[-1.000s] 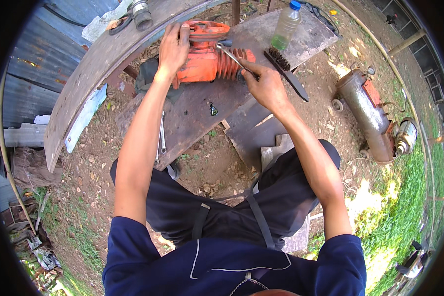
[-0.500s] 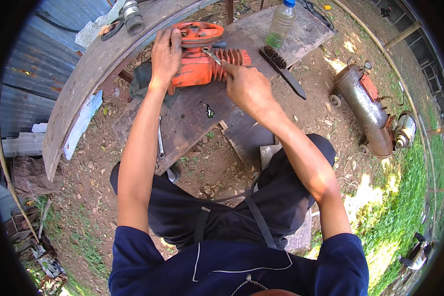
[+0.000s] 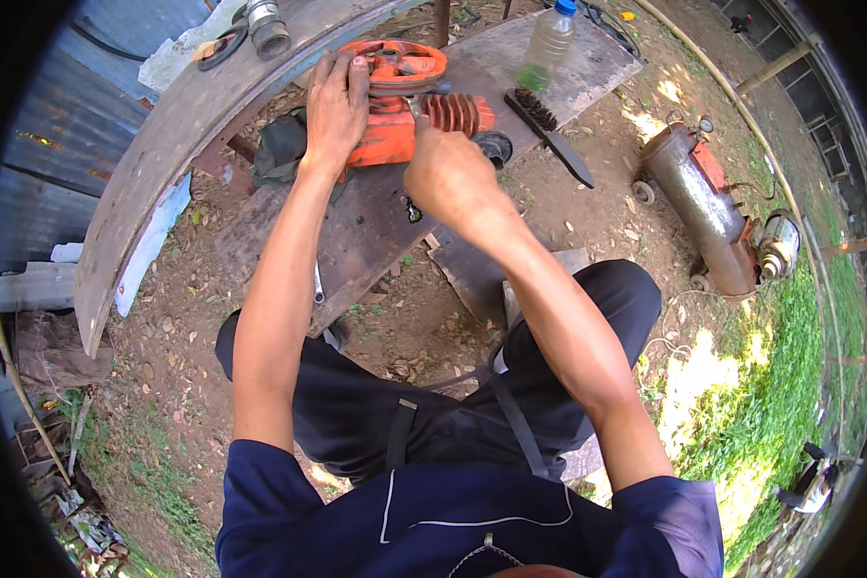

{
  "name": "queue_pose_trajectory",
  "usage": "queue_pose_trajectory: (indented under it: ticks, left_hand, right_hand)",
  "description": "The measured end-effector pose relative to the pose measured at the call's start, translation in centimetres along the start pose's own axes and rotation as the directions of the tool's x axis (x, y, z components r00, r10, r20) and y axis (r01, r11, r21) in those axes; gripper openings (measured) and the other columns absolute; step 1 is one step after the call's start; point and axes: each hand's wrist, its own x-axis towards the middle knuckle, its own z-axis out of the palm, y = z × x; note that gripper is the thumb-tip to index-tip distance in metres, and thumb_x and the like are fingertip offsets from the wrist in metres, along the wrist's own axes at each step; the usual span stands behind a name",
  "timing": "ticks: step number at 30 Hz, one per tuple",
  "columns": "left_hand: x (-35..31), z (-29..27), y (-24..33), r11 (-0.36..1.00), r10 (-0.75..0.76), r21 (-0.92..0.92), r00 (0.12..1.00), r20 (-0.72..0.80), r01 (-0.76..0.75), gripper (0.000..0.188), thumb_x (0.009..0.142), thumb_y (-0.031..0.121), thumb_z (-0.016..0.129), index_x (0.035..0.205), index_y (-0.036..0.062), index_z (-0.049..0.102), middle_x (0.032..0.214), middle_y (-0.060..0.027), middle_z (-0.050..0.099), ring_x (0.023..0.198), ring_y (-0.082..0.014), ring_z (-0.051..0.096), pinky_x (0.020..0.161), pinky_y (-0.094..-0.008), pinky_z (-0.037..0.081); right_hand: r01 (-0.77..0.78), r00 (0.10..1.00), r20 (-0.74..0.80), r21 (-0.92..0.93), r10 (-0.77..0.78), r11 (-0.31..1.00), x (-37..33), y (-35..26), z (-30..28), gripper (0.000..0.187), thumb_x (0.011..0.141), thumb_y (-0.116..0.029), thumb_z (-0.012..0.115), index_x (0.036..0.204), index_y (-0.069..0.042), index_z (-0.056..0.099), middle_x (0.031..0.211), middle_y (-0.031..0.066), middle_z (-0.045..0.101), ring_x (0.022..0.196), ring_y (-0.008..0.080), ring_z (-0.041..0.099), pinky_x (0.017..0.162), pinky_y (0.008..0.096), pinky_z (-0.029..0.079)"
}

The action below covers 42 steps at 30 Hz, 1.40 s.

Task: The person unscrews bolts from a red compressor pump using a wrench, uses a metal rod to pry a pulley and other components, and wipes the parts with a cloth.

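Note:
An orange engine-like machine [image 3: 390,140] with a spoked wheel [image 3: 400,63] on top and a finned cylinder [image 3: 453,111] lies on a worn wooden board [image 3: 356,231]. My left hand [image 3: 335,106] lies flat over the machine's left side, holding it down. My right hand [image 3: 448,173] is closed in a fist right in front of the fins, gripping a thin metal tool [image 3: 416,106]. Only the tool's tip shows, against the machine's body. My dark-trousered legs fill the lower middle of the view.
A wire brush [image 3: 549,130] and a plastic bottle [image 3: 546,48] lie on the board to the right. A rusty tank with a motor [image 3: 703,207] rests on the dirt at right. A curved wooden plank [image 3: 164,144], a pipe fitting [image 3: 265,24] and a wrench [image 3: 318,284] are at left.
My right hand has moved left and nearer, from beside the brush to the front of the fins; the tool it holds is now mostly hidden. My left hand stays on the machine.

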Motion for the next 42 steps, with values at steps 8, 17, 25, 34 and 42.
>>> queue_pose_trajectory:
  ticks: [8,17,25,34,42]
  left_hand:
    - [-0.6,0.0,0.6,0.998,0.021,-0.059,1.0,-0.022,-0.022,0.037,0.103,0.028,0.046,0.117,-0.003,0.062,0.12,-0.0256,0.059,0.125,-0.0492,0.047,0.101,-0.0522,0.041]
    - [0.2,0.6,-0.4,0.998,0.018,-0.066,1.0,-0.023,-0.02,0.037,0.103,0.026,0.045,0.115,-0.0037,0.062,0.118,-0.025,0.06,0.118,-0.0469,0.052,0.099,-0.0495,0.042]
    - [1.1,0.1,-1.7,0.987,0.024,-0.161,0.998,0.061,-0.014,0.039,0.104,0.029,0.042,0.117,-0.002,0.062,0.122,-0.0209,0.06,0.112,-0.0431,0.057,0.095,-0.0451,0.046]
    - [0.5,-0.7,-0.9,0.989,0.113,-0.102,0.991,0.067,-0.106,0.04,0.092,0.03,0.067,0.118,0.0,0.062,0.11,-0.0136,0.064,0.095,-0.0307,0.065,0.083,-0.0381,0.05]
    - [0.5,-0.6,-1.1,0.981,0.136,-0.145,0.99,0.04,-0.129,0.031,0.087,0.025,0.067,0.105,-0.0006,0.067,0.116,-0.0147,0.066,0.096,-0.034,0.067,0.08,-0.0399,0.054]
  right_hand:
    - [0.107,0.992,-0.059,-0.02,-0.108,0.994,0.1,6.6,-1.1,0.041,0.095,-0.017,0.05,0.135,-0.014,0.058,0.104,0.0275,0.067,0.098,0.0435,0.065,0.089,0.0488,0.05]
    - [0.209,0.976,-0.035,-0.098,-0.213,0.973,0.9,8.6,-1.0,0.043,0.098,-0.017,0.048,0.14,-0.015,0.052,0.093,0.0298,0.065,0.089,0.0467,0.064,0.081,0.0524,0.05]
    - [-0.044,0.997,-0.066,-0.126,0.036,0.991,-0.6,4.4,2.6,0.046,0.099,-0.02,0.045,0.143,-0.007,0.046,0.09,0.0304,0.066,0.085,0.046,0.066,0.078,0.0551,0.051]
    - [0.185,0.978,-0.069,-0.135,-0.196,0.973,-0.4,8.2,1.5,0.045,0.099,-0.024,0.05,0.142,-0.011,0.046,0.08,0.0256,0.067,0.074,0.0445,0.066,0.068,0.0551,0.053]
    - [0.273,0.96,-0.023,-0.157,-0.28,0.949,0.4,10.0,1.8,0.062,0.089,-0.012,0.054,0.149,-0.013,0.038,0.072,0.0258,0.065,0.068,0.0445,0.065,0.066,0.0538,0.053]
